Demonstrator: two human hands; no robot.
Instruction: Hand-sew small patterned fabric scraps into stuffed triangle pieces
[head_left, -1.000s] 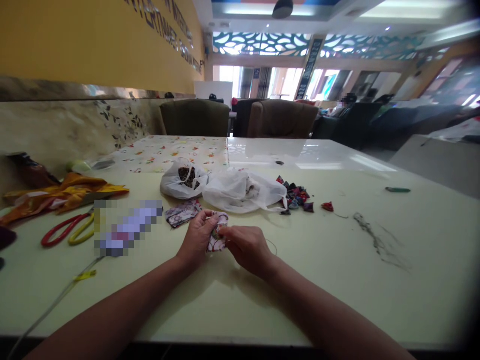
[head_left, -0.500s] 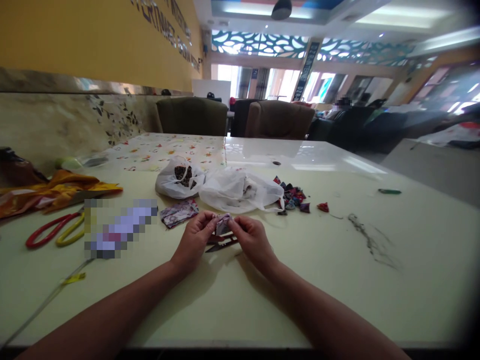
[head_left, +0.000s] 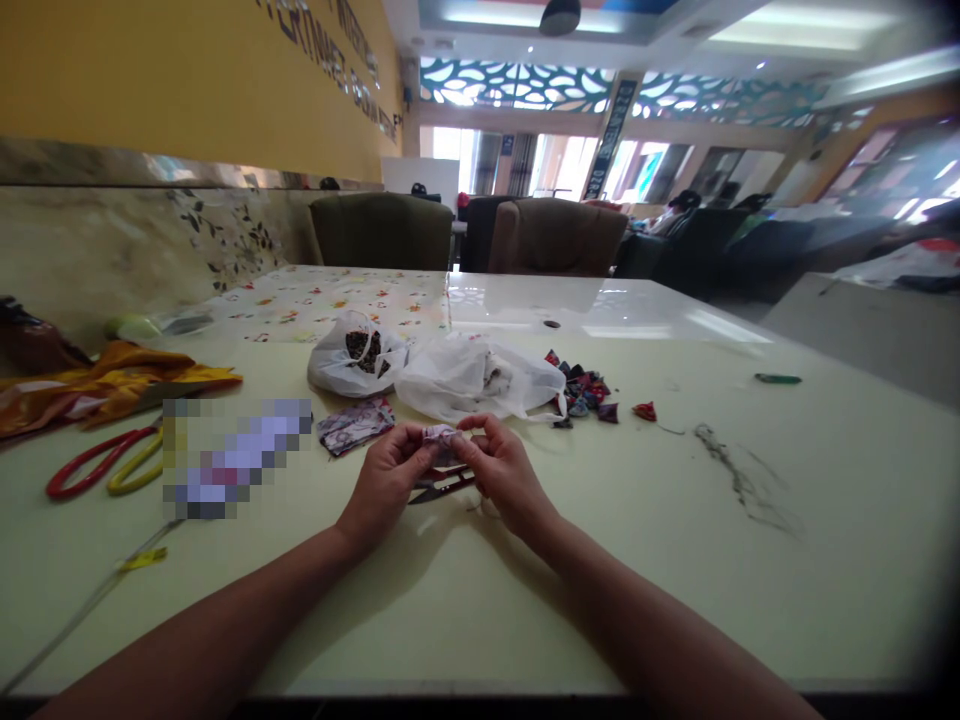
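Between my two hands is a small piece of pale patterned fabric (head_left: 444, 440). My left hand (head_left: 390, 475) pinches its left side between thumb and fingers. On the other side my right hand (head_left: 504, 470) has its thumb on the fabric, with the index finger bent above. A pair of thread snips (head_left: 442, 487) lies on the table just under the fabric, partly hidden by my hands. Folded patterned fabric (head_left: 356, 427) rests beyond my left hand. Behind both hands sits a white plastic bag (head_left: 472, 378).
Another plastic bag (head_left: 356, 360) holds dark grainy filling. Small stuffed fabric pieces (head_left: 589, 390) are heaped to its right, with one red piece (head_left: 644, 411) apart. Red-and-yellow-handled scissors (head_left: 101, 465) and orange cloth (head_left: 120, 375) lie left. Tangled thread (head_left: 731, 465) and a green object (head_left: 778, 379) lie right.
The fabric is spread flatter and wider between my fingers. My right index finger has lifted and bent above it, while my left hand stays nearly in place.
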